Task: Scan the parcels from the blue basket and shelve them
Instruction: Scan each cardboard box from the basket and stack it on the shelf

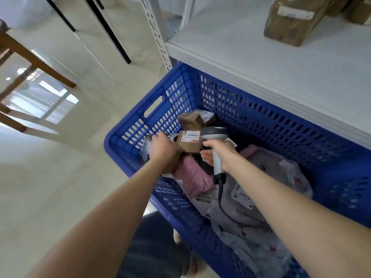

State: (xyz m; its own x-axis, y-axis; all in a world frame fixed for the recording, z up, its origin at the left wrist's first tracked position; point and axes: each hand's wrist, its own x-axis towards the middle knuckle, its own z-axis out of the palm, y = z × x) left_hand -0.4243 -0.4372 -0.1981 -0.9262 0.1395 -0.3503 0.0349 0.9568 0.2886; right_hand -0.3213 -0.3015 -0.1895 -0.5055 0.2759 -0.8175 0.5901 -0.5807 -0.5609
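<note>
Left hand (162, 146) fingertips hidden, shelf box (291, 23) cropped at top

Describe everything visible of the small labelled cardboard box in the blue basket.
The small brown cardboard box is closed and lies atop other parcels in the blue basket, its white barcode label facing up. The left hand touches its left side; the right hand holds the scanner beside it.

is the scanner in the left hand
No, the right hand grips the scanner, while the left hand holds a cardboard box.
</note>
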